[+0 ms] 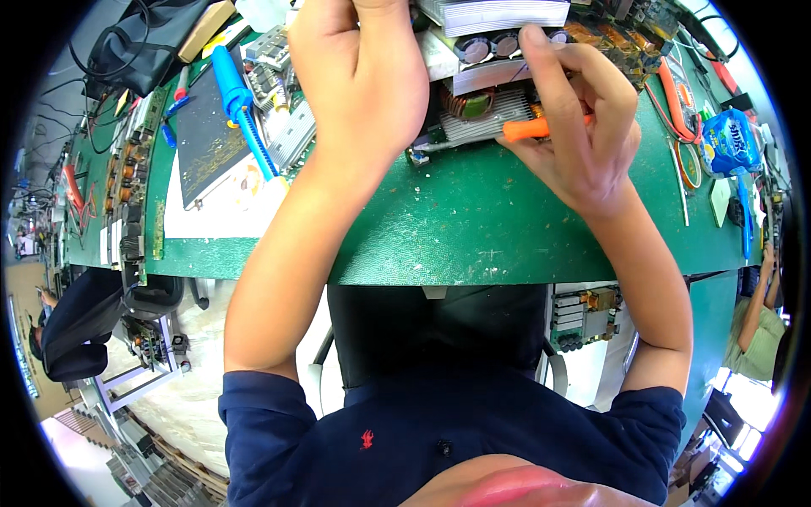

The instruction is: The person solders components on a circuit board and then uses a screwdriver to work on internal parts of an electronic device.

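At the top middle of the head view, a circuit board assembly with silver finned heat sinks [507,15], round capacitors [477,49] and a copper coil lies on the green work surface [473,220]. My right hand [583,127] is closed around a tool with an orange handle [525,128]; its kind does not show. The index fingertip reaches up to the capacitors and the heat sink edge. My left hand [363,80] is at the assembly's left side. Its fingers run past the upper edge of the picture, so what they touch is hidden.
Left of my forearm lie a dark flat panel [211,139] on a white sheet [198,224], a blue tool [230,80] and several circuit boards [135,186]. To the right are orange-handled pliers [673,95] and a blue packet [731,144]. Another person [756,329] is at far right.
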